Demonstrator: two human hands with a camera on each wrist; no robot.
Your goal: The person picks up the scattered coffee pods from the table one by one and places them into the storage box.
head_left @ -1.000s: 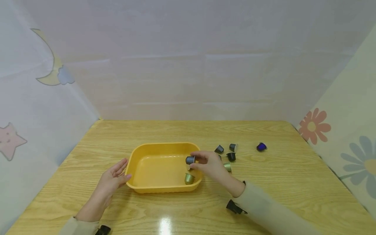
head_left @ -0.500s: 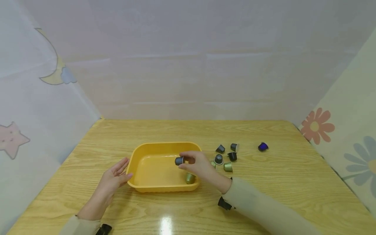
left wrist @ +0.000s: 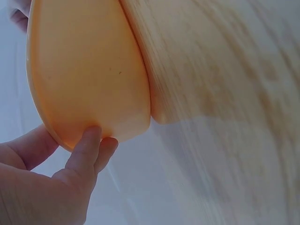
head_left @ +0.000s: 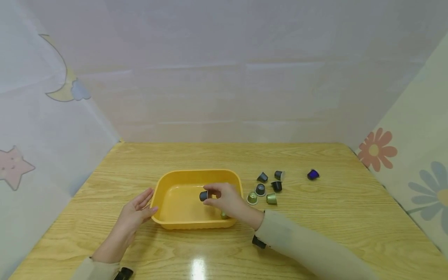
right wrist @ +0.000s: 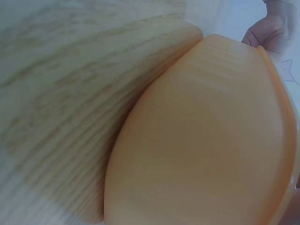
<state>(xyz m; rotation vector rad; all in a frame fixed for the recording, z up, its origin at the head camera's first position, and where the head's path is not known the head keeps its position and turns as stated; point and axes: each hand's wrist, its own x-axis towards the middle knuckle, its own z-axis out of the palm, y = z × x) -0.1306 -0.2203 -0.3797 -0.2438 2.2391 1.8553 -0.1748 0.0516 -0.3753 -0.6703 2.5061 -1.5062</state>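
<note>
A dark coffee capsule (head_left: 203,196) is pinched between the thumb and fingertips of my right hand (head_left: 227,201), over the inside of the yellow basin (head_left: 190,177). Partly behind that hand, a green capsule (head_left: 224,216) lies in the basin's front right corner. My left hand (head_left: 131,217) holds the basin's left end, thumb over the rim and fingers along the outer wall. The left wrist view shows this hand (left wrist: 61,178) against the basin's wall (left wrist: 93,70). In the right wrist view the basin's outer side (right wrist: 201,140) hides the held capsule.
Right of the basin lie several capsules: a green one (head_left: 271,199), another green one (head_left: 252,198), a grey one (head_left: 260,189) and a black one (head_left: 277,186) among them. A purple capsule (head_left: 313,174) lies apart, farther right on the wooden table (head_left: 332,217).
My right hand has moved left from the basin's right side toward its middle, carrying the dark capsule and uncovering the capsules at right. My left hand stays on the rim.
</note>
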